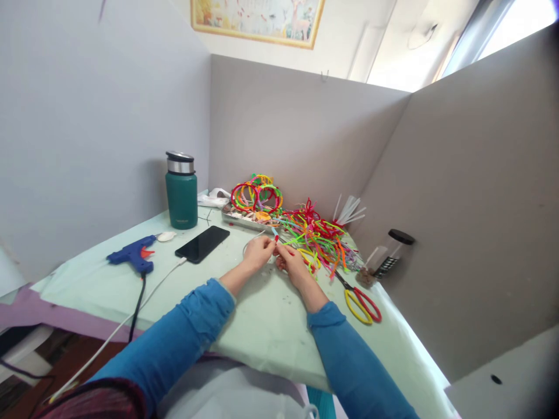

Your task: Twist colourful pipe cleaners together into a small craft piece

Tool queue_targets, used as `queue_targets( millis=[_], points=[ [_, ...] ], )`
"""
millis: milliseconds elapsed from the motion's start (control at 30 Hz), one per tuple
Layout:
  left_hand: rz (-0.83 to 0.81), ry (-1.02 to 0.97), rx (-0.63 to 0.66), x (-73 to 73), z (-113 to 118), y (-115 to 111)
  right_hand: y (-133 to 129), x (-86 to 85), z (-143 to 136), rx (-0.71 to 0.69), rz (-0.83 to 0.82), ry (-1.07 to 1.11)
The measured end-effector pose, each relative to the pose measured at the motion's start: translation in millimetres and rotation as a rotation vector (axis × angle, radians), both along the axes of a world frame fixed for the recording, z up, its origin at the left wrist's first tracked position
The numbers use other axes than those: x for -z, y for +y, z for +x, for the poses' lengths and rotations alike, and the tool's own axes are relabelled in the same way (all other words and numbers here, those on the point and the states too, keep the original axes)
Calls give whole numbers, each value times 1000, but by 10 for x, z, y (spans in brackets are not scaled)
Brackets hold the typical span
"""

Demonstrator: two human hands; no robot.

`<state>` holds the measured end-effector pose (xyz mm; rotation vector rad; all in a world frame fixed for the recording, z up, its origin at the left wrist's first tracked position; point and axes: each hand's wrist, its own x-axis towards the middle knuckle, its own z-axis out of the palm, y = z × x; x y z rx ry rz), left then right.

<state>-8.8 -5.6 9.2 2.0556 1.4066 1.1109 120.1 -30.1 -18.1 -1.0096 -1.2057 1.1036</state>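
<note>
Between the two forearms, the tabletop [266,326] gives an open way from its front edge up to the hands [276,251]. Straight beyond them, the tray [251,222] with its rings [257,195] blocks the low path, and the back panel [301,122] closes the rear. On the right, the heap of fuzzy sticks [321,230], the scissors [362,305] and the jar [390,256] obstruct. On the left, a narrow strip is free before the phone [202,244]; farther, the tall bottle [182,195], the glue gun [133,253] and a white cable [152,291] hinder.
</note>
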Motion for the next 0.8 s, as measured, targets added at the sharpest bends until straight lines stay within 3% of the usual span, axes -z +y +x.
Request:
queue_targets(
  millis=[800],
  points=[
    [16,60,14,46,-1,9,48,32,26,6,27,47]
  ],
)
